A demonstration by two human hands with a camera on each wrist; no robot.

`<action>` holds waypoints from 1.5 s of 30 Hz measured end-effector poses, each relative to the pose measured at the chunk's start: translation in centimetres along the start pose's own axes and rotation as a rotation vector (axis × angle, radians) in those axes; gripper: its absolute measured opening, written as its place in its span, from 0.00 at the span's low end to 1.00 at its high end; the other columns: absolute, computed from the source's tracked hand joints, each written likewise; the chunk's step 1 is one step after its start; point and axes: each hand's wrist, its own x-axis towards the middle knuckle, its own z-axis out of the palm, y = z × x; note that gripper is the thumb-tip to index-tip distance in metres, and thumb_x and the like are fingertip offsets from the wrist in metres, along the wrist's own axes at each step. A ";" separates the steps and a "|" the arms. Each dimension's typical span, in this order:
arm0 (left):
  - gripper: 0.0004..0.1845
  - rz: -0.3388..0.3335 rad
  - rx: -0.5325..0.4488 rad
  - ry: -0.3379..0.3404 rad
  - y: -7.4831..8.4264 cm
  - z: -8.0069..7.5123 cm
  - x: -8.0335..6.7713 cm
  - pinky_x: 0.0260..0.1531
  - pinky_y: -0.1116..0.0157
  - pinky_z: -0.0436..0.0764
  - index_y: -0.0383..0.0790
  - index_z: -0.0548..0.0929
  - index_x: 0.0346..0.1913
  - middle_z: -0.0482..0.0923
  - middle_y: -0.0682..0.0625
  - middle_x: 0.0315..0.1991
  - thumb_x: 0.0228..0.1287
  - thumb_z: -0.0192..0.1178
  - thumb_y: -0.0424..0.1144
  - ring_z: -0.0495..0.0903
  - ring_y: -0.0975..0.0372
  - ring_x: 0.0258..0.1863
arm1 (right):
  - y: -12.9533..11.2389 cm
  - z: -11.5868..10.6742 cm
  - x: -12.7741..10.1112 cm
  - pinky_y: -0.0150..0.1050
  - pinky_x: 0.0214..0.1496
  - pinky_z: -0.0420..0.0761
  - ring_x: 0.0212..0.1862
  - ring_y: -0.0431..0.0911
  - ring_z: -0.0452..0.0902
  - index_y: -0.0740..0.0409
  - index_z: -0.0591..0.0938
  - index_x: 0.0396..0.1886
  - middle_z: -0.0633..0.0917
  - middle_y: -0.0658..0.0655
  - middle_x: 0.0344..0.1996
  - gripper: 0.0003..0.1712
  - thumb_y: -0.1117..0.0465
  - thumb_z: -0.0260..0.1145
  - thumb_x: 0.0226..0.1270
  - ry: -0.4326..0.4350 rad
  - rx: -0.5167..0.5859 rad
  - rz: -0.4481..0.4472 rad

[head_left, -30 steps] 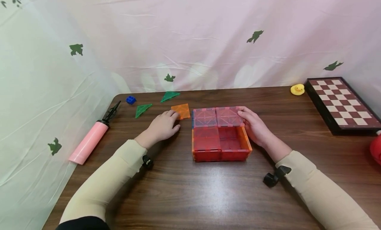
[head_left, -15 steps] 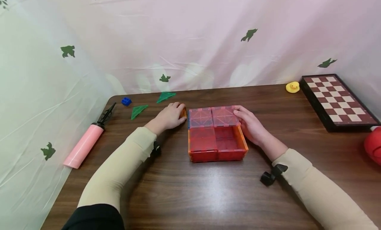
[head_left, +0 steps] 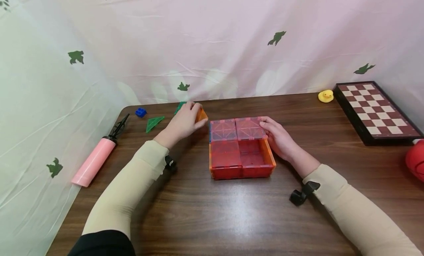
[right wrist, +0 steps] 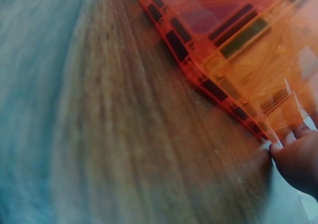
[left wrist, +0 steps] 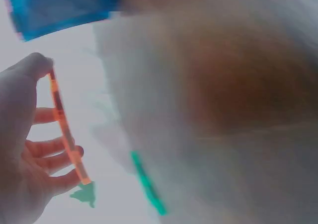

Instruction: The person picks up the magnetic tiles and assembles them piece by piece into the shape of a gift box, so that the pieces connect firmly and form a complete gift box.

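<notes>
Left hand (head_left: 183, 124): lifted off the table near its far-left corner, thumb and fingers pinching the orange tile (head_left: 201, 115) by its edges. The left wrist view shows the orange tile (left wrist: 67, 129) edge-on between the thumb tip and curled fingers, a hold that keeps its faces free.
Orange tile: in the air, tilted, just left of the tile box (head_left: 241, 149) and apart from it.
Green triangles: one (head_left: 154, 122) lies flat left of the hand; a second (head_left: 179, 107) is partly hidden behind the fingers.
Blue brick (head_left: 140, 112): near the far-left corner of the table.
Pink pump (head_left: 94, 160): along the left edge of the table (head_left: 232, 219).
Tile box: at the table's middle, far half covered by pink tiles, near half uncovered.
Right hand (head_left: 278, 138): fingers curled against the box's right wall at the far corner, apparently steadying it; the right wrist view shows fingertips (right wrist: 293, 157) touching the wall's edge.
Rubber duck (head_left: 326, 96), chessboard (head_left: 377, 110): far-right corner.
Red object (head_left: 415, 161): at the right edge, cut off.
</notes>
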 end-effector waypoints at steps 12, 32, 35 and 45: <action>0.31 0.366 0.046 0.103 10.7 -3.9 -1.8 0.51 0.55 0.78 0.34 0.76 0.65 0.75 0.39 0.58 0.73 0.60 0.56 0.75 0.50 0.52 | 0.0 0.2 0.0 0.33 0.52 0.81 0.50 0.44 0.78 0.54 0.72 0.59 0.82 0.52 0.49 0.14 0.52 0.52 0.83 0.002 -0.004 -0.009; 0.30 0.526 0.352 0.037 19.8 0.3 -3.9 0.49 0.62 0.79 0.41 0.77 0.60 0.75 0.46 0.54 0.72 0.54 0.64 0.76 0.56 0.50 | 0.2 0.1 0.0 0.31 0.48 0.80 0.43 0.40 0.79 0.52 0.74 0.54 0.82 0.49 0.42 0.09 0.55 0.52 0.83 0.014 0.036 -0.030; 0.30 0.519 0.360 0.051 19.7 0.5 -4.0 0.50 0.61 0.78 0.41 0.77 0.60 0.75 0.46 0.54 0.72 0.55 0.63 0.76 0.55 0.50 | 0.2 0.2 0.1 0.31 0.48 0.80 0.44 0.40 0.79 0.52 0.74 0.54 0.82 0.49 0.43 0.09 0.55 0.52 0.83 0.013 0.039 -0.032; 0.32 0.471 0.288 0.012 19.1 0.2 -4.6 0.54 0.61 0.77 0.40 0.76 0.64 0.74 0.45 0.58 0.74 0.53 0.62 0.73 0.54 0.57 | 0.3 0.3 0.2 0.31 0.49 0.79 0.45 0.40 0.78 0.53 0.75 0.53 0.82 0.49 0.44 0.09 0.57 0.52 0.83 0.002 0.061 -0.046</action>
